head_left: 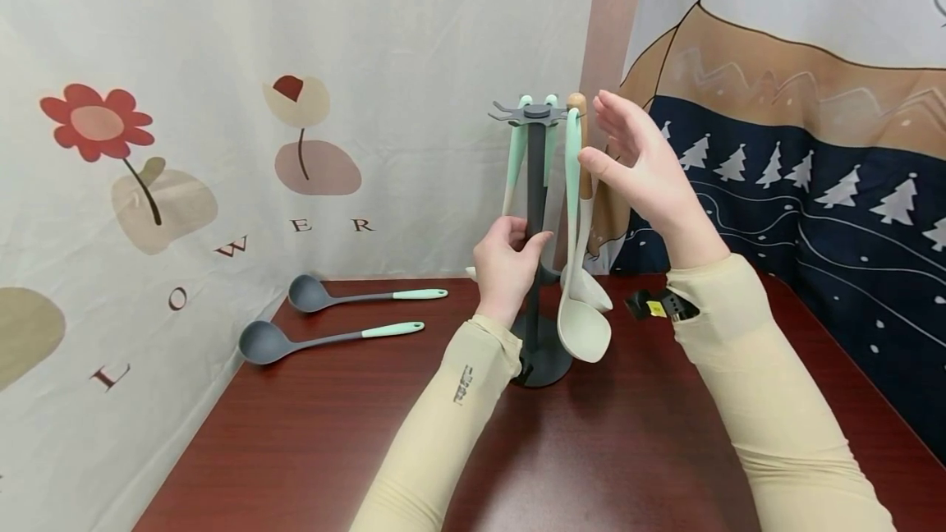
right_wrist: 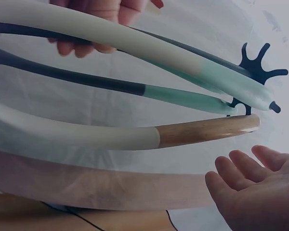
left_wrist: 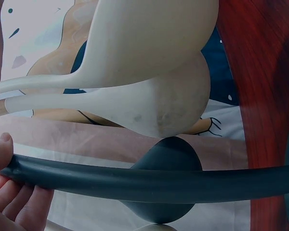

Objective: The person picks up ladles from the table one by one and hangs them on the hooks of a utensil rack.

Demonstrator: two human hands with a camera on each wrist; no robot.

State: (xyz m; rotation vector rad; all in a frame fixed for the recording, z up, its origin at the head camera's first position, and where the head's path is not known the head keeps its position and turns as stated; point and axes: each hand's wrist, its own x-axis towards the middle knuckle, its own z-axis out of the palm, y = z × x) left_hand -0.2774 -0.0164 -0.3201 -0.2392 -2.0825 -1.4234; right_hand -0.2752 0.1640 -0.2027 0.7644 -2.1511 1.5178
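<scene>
At frame centre, the left hand (head_left: 506, 265) curls its fingers round the utensil stand (head_left: 536, 212) pole. The right hand (head_left: 637, 164), fingers straight and relaxed, hovers beside the hanging cream spoon (head_left: 580, 302).

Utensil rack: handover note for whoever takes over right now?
Left hand grips the rack's dark pole, steadying it.
Right hand is open beside the hanging utensils, holding nothing.
Cream spoon and other utensils hang from the rack's top hooks.
Two grey ladles with mint handles lie on the table, left of the rack.
Done: several utensils hung. Left: likely the two ladles.
</scene>
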